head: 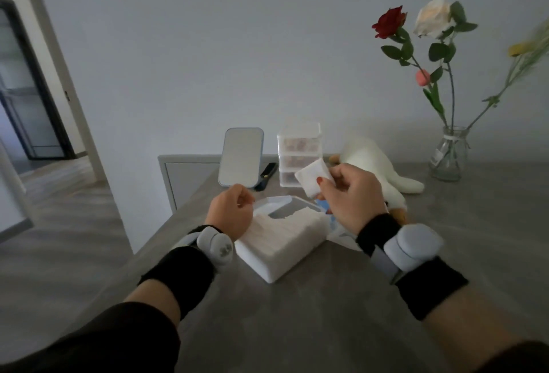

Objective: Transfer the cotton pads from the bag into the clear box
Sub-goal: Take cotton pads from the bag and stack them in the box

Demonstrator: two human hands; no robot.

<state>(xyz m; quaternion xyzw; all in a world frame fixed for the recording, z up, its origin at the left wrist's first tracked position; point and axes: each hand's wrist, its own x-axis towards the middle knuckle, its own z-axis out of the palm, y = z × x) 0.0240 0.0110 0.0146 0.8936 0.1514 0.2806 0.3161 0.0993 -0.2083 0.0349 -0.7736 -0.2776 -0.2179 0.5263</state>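
Your right hand [350, 194]: pinches cotton pads [310, 178] above bag [334, 224]. Your left hand [230, 212]: fingers curled by clear box [261, 265] rim; cannot tell if gripping.

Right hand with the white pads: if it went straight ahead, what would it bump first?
Probably the stack of small clear drawers just behind the cotton pads that the right hand pinches. How far back it stands is unclear from one view.

The right hand [350, 194] hides most of the bag [338, 228].
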